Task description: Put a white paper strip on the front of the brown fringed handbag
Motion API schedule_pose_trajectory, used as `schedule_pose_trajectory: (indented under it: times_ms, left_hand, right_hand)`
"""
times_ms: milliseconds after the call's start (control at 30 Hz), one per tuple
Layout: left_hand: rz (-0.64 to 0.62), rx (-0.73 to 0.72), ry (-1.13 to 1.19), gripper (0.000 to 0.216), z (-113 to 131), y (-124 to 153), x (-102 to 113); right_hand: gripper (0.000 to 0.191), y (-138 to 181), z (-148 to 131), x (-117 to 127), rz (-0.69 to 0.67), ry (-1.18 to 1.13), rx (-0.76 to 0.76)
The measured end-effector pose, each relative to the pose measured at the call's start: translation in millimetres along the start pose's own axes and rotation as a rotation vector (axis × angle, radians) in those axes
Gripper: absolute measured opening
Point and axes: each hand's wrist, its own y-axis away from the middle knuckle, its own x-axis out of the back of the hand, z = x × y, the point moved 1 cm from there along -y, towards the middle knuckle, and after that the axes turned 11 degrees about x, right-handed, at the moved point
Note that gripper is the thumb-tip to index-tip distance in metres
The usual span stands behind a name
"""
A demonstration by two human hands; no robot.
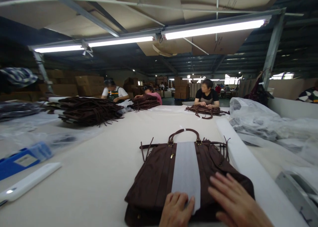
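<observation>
A dark brown handbag [154, 177] with looped handles and fringe lies flat on the pale table [99, 174] right in front of me. A white strip of foam sheet [186, 170] runs lengthwise over its middle. My left hand [177, 209] presses on the near end of the strip, knuckles bent. My right hand [235, 202] lies flat with fingers spread on the bag's right side, beside the strip.
A pile of brown bags [89, 111] sits far left, another bag [205, 111] in front of a seated person in black. Two more people sit at the far end. Clear plastic bags [263, 121] heap at right. A blue tool [22, 159] and white bar [29, 182] lie left.
</observation>
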Motion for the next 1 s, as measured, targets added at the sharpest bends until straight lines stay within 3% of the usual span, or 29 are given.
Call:
schedule_pose_trajectory:
  times_ms: [67,133,267,367,500,600,700,833,1000]
  left_hand:
    - [-0.055,0.007,0.016,0.03,-0.1,-0.7,3.2]
    - [-0.094,0.006,0.019,0.031,0.9,-1.2,7.1]
    - [-0.182,0.022,0.018,0.037,7.4,-1.3,13.8]
    - [-0.272,0.066,0.004,0.042,14.2,-6.9,18.9]
    - [-0.482,0.205,0.029,0.029,18.0,-25.0,32.1]
    - [-0.552,0.25,0.085,0.015,16.9,-34.5,42.9]
    - [-0.51,0.228,0.078,0.011,16.3,-35.2,43.9]
    - [-0.376,0.171,0.037,0.02,19.9,-32.9,28.4]
    - [-0.341,-0.03,-0.006,0.021,21.9,-27.3,9.5]
  right_hand:
    - [0.048,21.0,33.9,-4.7,-0.109,0.208,-0.076]
    - [0.055,48.7,48.9,-12.8,-0.186,0.308,-0.046]
    - [0.07,102.7,36.2,-29.6,-0.248,0.452,0.14]
    - [0.072,122.0,23.3,-32.8,-0.272,0.519,0.219]
    - [0.073,105.6,18.6,-26.0,-0.28,0.464,0.156]
    - [0.083,76.3,10.4,-21.6,-0.34,0.492,0.073]
    - [0.094,54.1,-2.5,-21.8,-0.426,0.579,0.101]
    - [0.092,46.6,-11.2,-25.9,-0.483,0.672,0.154]
    - [0.091,51.1,-10.5,-32.5,-0.474,0.725,0.165]
